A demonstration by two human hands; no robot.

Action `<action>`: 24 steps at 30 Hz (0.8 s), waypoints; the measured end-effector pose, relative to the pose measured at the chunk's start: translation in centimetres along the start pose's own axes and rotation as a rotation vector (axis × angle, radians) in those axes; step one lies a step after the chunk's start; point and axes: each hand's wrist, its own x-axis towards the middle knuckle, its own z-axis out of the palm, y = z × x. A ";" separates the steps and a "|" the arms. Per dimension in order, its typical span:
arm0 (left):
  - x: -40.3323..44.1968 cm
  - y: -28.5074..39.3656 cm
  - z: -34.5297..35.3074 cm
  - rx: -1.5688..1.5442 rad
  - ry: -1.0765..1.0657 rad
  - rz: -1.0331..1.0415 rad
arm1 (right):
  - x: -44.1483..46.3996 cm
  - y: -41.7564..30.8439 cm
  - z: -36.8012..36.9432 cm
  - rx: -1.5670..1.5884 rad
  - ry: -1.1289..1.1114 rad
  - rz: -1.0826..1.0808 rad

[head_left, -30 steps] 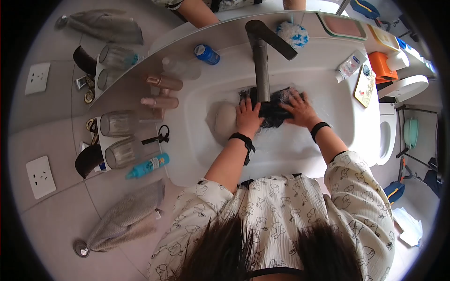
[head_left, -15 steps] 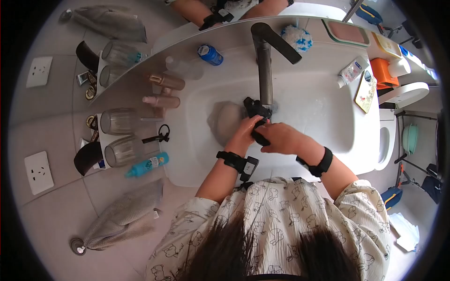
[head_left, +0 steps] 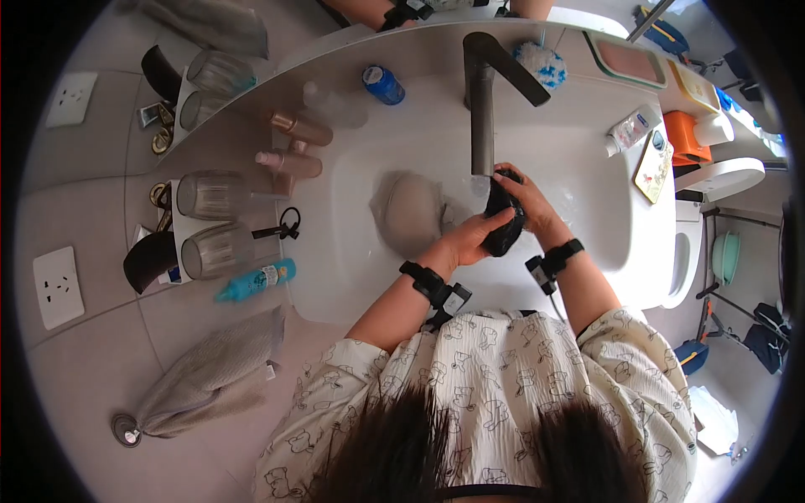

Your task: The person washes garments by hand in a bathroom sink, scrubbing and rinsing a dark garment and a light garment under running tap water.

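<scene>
A wet, bunched black cloth [head_left: 503, 220] is held in the sink [head_left: 352, 277], just below the spout of the dark faucet [head_left: 482, 126]. My left hand [head_left: 471, 238] grips its lower left side. On its upper right, my right hand [head_left: 530, 201] has its fingers wrapped round it. Water runs from the spout beside the cloth. Left of my hands, a pale, rounded wet item [head_left: 408, 215] lies in the basin.
Pink bottles [head_left: 289, 163] and a blue bottle [head_left: 383, 85] stand around the basin's left and back. A white tube [head_left: 633, 131] lies on the right rim. Glass tumblers [head_left: 214, 251] and a turquoise bottle [head_left: 257, 280] are at the left. A grey towel [head_left: 214, 377] hangs lower left.
The black cloth was spread flat under both palms, then gathered into a bundle. Since then both hands have carried it slightly right, beside the spout.
</scene>
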 end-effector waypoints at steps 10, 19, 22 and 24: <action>4.8 -1.1 -2.4 1.601 0.551 0.248 | 3.8 3.4 -2.1 -1.416 0.376 -0.195; -3.4 4.6 -6.5 1.539 0.706 0.578 | 2.5 -9.6 -4.1 0.079 0.599 -0.435; -5.7 3.3 -8.9 1.848 1.153 0.249 | 3.1 -11.5 -3.5 0.080 0.524 -0.400; -6.2 3.3 -9.2 1.774 1.093 0.151 | 5.5 -9.4 -6.9 -0.865 0.761 -0.660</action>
